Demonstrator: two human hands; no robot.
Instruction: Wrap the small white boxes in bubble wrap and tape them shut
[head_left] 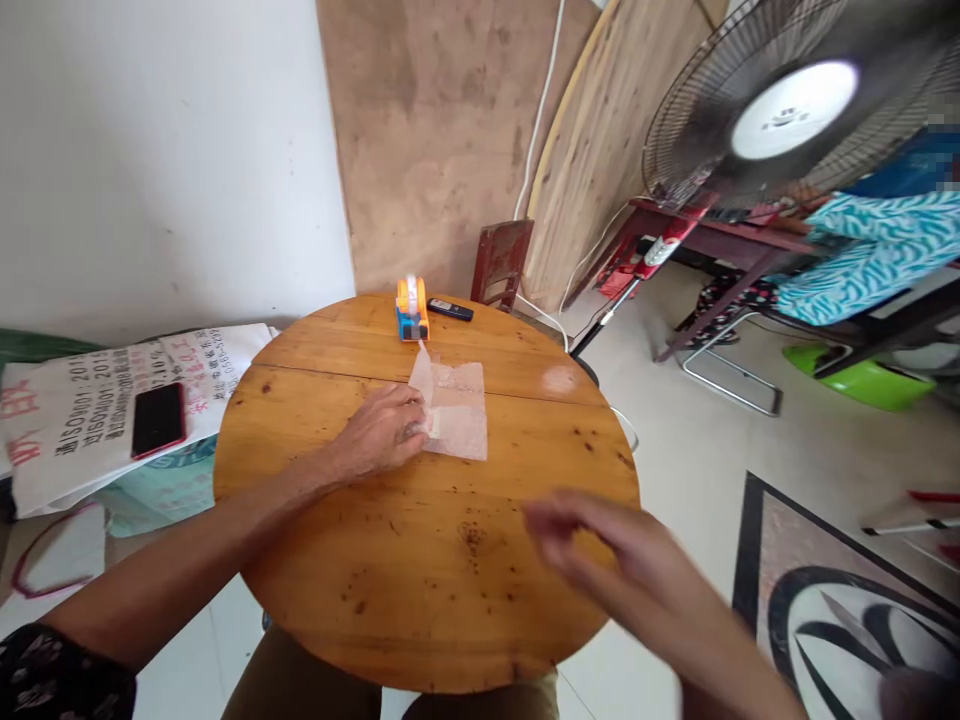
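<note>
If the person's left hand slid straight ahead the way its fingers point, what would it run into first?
Most likely the thin whitish sheet, right in front of the left hand. Past it, the line seems to run over the wooden table, though height is hard to judge.

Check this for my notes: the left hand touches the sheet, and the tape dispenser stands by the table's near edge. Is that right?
Not quite: the head view shows the tape dispenser standing by the far edge of the table, not the near one. The left hand does touch the sheet.
</note>
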